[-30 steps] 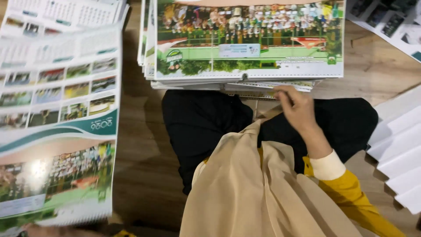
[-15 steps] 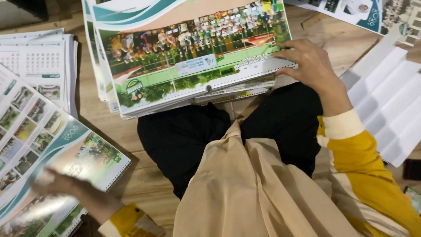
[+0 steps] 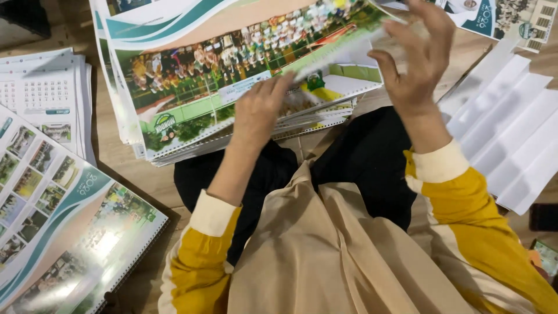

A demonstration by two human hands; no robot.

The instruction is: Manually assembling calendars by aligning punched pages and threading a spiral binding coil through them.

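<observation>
A thick stack of spiral-bound calendars [image 3: 192, 93] with a group photo on its cover lies on the wooden floor in front of my knees. My left hand [image 3: 258, 110] rests on the stack's near edge, fingers pressing a lifted sheet. My right hand [image 3: 415, 58] is raised over the stack's right side, fingers curled around the far end of that blurred, lifted calendar page [image 3: 343, 55]. Both sleeves are yellow with cream cuffs.
A single calendar [image 3: 64, 232] lies at the lower left with a photo grid showing. Another pile of calendar pages [image 3: 46, 93] sits at the left. White folded sheets [image 3: 511, 134] fan out at the right. More printed sheets [image 3: 505, 17] lie at the top right.
My left hand left the calendar at the lower left and came up onto the stack. My right hand rose from the stack's edge, lifting a page with it.
</observation>
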